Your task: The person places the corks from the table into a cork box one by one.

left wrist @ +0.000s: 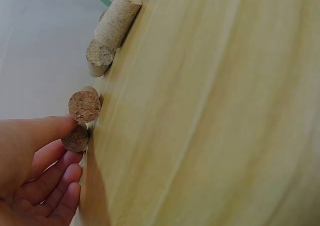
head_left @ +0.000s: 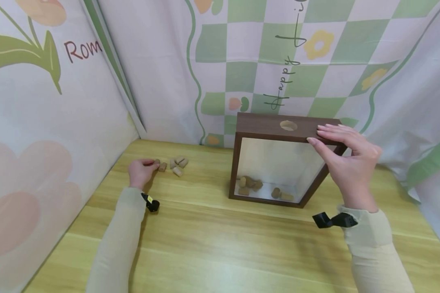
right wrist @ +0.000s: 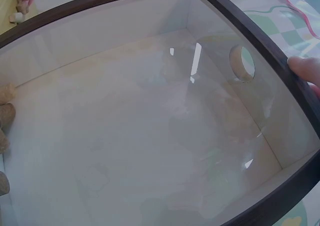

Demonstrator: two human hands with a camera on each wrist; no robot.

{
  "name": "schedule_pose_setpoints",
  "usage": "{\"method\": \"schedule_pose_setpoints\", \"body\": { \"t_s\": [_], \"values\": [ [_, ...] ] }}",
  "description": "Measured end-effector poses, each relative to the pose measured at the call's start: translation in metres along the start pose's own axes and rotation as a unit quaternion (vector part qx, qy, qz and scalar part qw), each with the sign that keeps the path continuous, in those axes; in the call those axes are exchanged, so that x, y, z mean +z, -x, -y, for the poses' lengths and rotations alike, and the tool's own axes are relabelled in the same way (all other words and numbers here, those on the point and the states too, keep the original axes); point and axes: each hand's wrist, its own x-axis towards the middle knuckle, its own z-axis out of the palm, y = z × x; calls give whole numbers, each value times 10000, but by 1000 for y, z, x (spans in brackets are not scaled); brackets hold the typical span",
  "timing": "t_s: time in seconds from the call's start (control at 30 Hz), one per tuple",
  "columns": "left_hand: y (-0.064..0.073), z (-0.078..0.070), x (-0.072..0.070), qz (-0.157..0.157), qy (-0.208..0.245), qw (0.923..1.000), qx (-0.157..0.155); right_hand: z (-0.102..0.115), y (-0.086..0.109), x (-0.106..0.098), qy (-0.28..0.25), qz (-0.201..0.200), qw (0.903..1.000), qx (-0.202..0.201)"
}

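At the left of the table, my left hand [head_left: 141,173] has its thumb and fingers around a cork [left wrist: 75,138], pinching it close to the tabletop. A second cork [left wrist: 84,106] lies right beside it, near the thumb tip. My right hand [head_left: 352,156] rests on the top right corner of a dark brown wooden box [head_left: 264,122], fingers straight along the top and thumb at the front edge. The box stands upright with a clear front and a round hole [head_left: 289,125] in its top. Several corks [head_left: 249,184] lie on its floor behind the front panel.
More loose corks [head_left: 178,162] lie in a small group just right of my left hand. The wooden table [head_left: 205,236] is bordered at the back by a green checked curtain [head_left: 242,81] and at the left by a flowered one [head_left: 58,122].
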Motion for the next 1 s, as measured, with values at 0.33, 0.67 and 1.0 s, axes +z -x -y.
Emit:
{"method": "schedule_pose_setpoints", "body": {
  "t_s": [0.33,0.67,1.0],
  "values": [
    [0,-2,-2,42,28,10000,-31,-2,-1,1,24,50,10000,6],
    [1,-2,-1,-220,592,9980,21,-17,3,-2,72,73,9999,28],
    [1,-12,-1,-252,1080,9938,-53,1,0,0,78,-5,10000,9]
  ]
}}
